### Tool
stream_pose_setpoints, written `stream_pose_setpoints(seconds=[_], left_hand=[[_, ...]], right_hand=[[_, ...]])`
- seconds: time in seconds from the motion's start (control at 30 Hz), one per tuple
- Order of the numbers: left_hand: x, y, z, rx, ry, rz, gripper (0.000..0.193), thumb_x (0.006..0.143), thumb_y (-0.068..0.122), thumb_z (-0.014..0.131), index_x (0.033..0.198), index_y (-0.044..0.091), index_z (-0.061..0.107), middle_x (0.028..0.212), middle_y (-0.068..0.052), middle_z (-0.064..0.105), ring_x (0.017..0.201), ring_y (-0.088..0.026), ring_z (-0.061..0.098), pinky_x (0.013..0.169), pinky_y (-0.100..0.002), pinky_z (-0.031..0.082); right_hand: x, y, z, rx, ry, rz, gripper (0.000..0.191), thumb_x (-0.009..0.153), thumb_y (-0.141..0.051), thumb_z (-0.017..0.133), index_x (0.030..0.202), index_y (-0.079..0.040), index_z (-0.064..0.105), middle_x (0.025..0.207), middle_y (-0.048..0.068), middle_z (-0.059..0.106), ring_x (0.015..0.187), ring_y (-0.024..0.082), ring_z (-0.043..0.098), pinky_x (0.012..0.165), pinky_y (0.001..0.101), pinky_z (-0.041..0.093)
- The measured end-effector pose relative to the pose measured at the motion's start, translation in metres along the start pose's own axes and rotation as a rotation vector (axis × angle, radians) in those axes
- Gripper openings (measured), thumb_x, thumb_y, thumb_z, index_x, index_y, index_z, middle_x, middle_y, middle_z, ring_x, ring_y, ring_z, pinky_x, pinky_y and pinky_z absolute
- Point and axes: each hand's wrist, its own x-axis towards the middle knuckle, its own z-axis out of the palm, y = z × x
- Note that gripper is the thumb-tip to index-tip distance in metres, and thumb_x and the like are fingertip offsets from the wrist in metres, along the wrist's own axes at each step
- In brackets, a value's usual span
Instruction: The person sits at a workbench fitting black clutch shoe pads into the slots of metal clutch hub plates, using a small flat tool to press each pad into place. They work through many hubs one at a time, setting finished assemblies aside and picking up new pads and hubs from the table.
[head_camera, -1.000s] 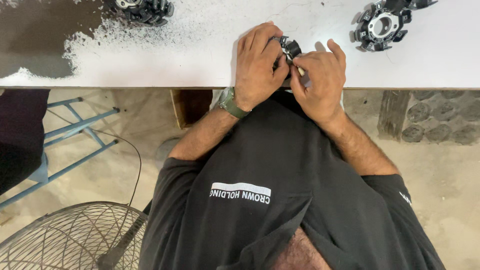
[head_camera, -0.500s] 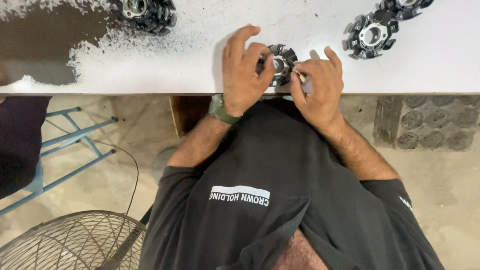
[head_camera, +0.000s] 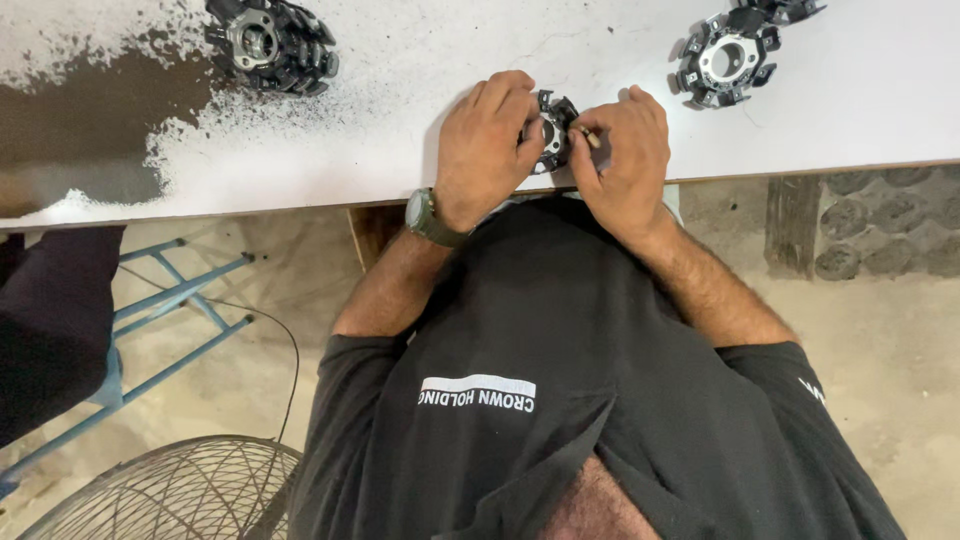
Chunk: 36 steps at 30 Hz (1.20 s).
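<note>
**A:** At the near edge of the white table, both hands are bunched around one small black ring part. Left hand is palm-down, fingers curled over the part's left side, gripping it, watch on the wrist. Forearm angles up from the lap.

**B:** And the right hand?

**A:** Knuckles up, fingers pinched shut on a thin stick-like tool, tip touching the part. Can't tell what the tool is, too small.

**B:** Anything else around?

**A:** Two more black ring parts on the far side, one far left on a dark smudgy patch, one far right. Both well apart from the hands.
</note>
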Motion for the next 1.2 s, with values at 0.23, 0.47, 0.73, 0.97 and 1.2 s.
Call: stream_pose_setpoints(seconds=[0.23,0.47,0.73,0.97,1.2], left_hand=[[0.003,-0.001,-0.007,-0.021,0.006,0.046,0.019,0.091,0.009,0.074,0.108,0.005,0.066,0.131,-0.008,0.06,0.114,-0.031,0.062,0.096,-0.046,0.051],[0.002,-0.009,-0.018,0.041,-0.036,0.13,0.016,0.09,0.008,0.072,0.105,0.006,0.068,0.136,-0.011,0.059,0.118,-0.032,0.061,0.094,-0.045,0.05],[-0.001,0.001,-0.013,-0.089,-0.101,0.044,0.018,0.096,0.01,0.071,0.113,0.006,0.07,0.13,-0.008,0.065,0.111,-0.032,0.068,0.092,-0.042,0.057],[-0.007,0.004,-0.005,-0.19,-0.034,-0.082,0.016,0.099,0.008,0.069,0.115,0.005,0.07,0.126,-0.007,0.068,0.1,-0.029,0.071,0.085,-0.04,0.059],[-0.009,0.004,0.0,-0.192,0.01,-0.079,0.016,0.098,0.007,0.069,0.114,0.004,0.07,0.122,-0.007,0.068,0.098,-0.029,0.072,0.084,-0.039,0.059]], right_hand=[[0.004,-0.002,-0.004,0.017,-0.013,-0.009,0.019,0.094,0.001,0.074,0.108,-0.006,0.063,0.098,0.008,0.065,0.095,0.031,0.063,0.116,0.0545,0.043],[0.007,-0.002,-0.007,0.014,-0.052,-0.004,0.018,0.094,0.001,0.074,0.106,-0.007,0.062,0.095,0.008,0.062,0.091,0.031,0.061,0.116,0.0545,0.043],[0.01,0.001,-0.008,0.0,-0.046,-0.014,0.021,0.094,0.002,0.074,0.109,-0.005,0.063,0.1,0.01,0.063,0.1,0.032,0.061,0.117,0.0541,0.042],[-0.006,0.002,-0.005,0.057,-0.022,-0.147,0.027,0.088,0.004,0.078,0.108,-0.005,0.063,0.109,0.013,0.066,0.113,0.033,0.064,0.117,0.0587,0.041],[-0.004,0.006,0.001,0.008,-0.009,-0.156,0.029,0.088,0.004,0.08,0.111,-0.005,0.063,0.111,0.013,0.066,0.114,0.034,0.063,0.115,0.0574,0.043]])
